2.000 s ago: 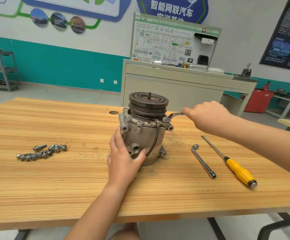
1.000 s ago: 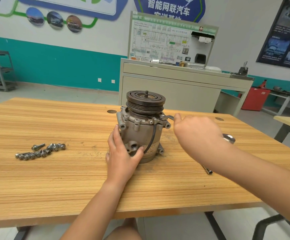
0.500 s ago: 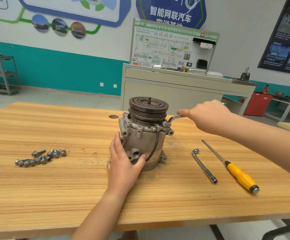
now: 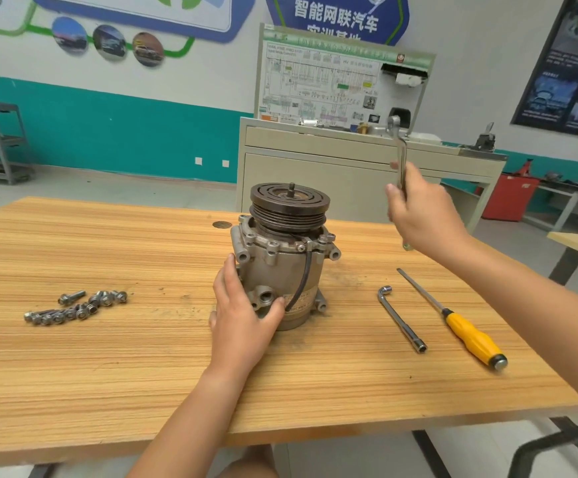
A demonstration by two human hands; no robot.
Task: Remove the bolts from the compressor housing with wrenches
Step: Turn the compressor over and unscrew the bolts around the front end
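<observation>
Right hand: I grip the wrench upright, in the air right of the compressor.
Left hand: clasps its lower body, steadying.
Compressor: upright, middle of the table.
Advice: I'd seat the wrench fully on a rim bolt, then turn smoothly.
Loose bolts: heaped far left.

We are holding our left arm forward, the left hand gripping the compressor housing between thumb and fingers; our right hand is hovering raised, fingers curled round an upright wrench.
</observation>
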